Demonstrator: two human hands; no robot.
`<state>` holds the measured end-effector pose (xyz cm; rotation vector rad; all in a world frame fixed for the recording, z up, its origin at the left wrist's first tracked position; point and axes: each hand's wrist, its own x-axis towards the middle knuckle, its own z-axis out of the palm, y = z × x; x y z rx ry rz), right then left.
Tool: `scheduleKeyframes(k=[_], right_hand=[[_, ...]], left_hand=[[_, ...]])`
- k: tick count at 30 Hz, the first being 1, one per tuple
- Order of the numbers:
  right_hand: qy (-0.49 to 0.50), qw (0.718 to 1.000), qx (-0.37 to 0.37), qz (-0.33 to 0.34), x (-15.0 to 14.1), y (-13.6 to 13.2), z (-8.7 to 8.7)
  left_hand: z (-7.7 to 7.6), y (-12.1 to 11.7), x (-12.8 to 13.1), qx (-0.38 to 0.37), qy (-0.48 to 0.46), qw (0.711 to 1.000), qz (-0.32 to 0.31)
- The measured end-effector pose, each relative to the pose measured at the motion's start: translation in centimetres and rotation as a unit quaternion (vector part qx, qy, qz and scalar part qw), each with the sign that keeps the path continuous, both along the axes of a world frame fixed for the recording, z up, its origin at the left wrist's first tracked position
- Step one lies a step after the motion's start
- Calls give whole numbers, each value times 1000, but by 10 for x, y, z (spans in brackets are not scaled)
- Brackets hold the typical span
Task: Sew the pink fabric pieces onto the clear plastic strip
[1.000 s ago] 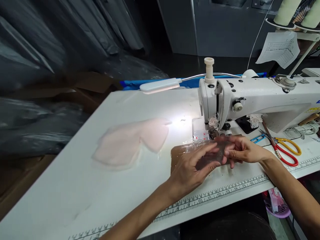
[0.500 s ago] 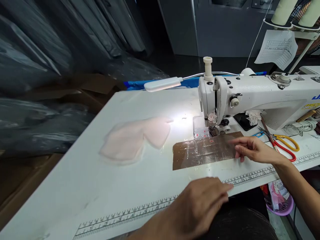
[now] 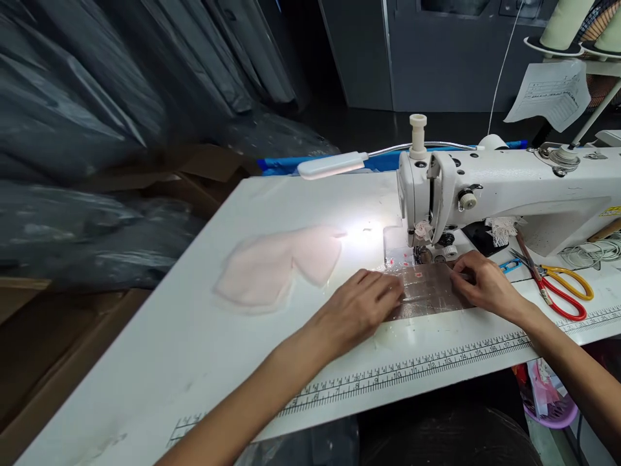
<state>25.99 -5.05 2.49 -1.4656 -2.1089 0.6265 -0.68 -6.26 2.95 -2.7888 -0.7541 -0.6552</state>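
A brown, tape-covered patch (image 3: pixel 427 294) lies on the white table before the sewing machine (image 3: pixel 509 178). My left hand (image 3: pixel 361 304) rests over the patch's left end, its fingers bent together and the fingertips hidden. At the right end, my right hand (image 3: pixel 485 285) has thumb and forefinger pinched close to the machine's presser foot (image 3: pixel 424 255). Whatever either hand holds is hidden or too thin to make out. A sheer, pale pink fabric piece (image 3: pixel 281 268) lies flat to the left, beyond my left hand.
Red-handled scissors (image 3: pixel 563 304) and yellow-handled scissors (image 3: pixel 570 278) lie right of my right hand. A lamp (image 3: pixel 334 166) lights the table. A printed ruler (image 3: pixel 402 375) follows the front edge. Cardboard boxes (image 3: pixel 63 336) stand left; a purple basket (image 3: pixel 557 414) sits below right.
My left hand has moved forward from the table's front edge onto the patch. My right hand has closed into a pinch at the patch's right end. The view has shifted slightly.
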Motion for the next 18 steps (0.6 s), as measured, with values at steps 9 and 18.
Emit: scheduleKeyframes(k=[9,18], right_hand=[[89,990,-104,-32,-18,6,6],[240,936,-253,57,-60,14,5]], left_hand=[[-23,25,-3,-105,-16,994,-10],[1,14,-12,-549,-271,782,119]])
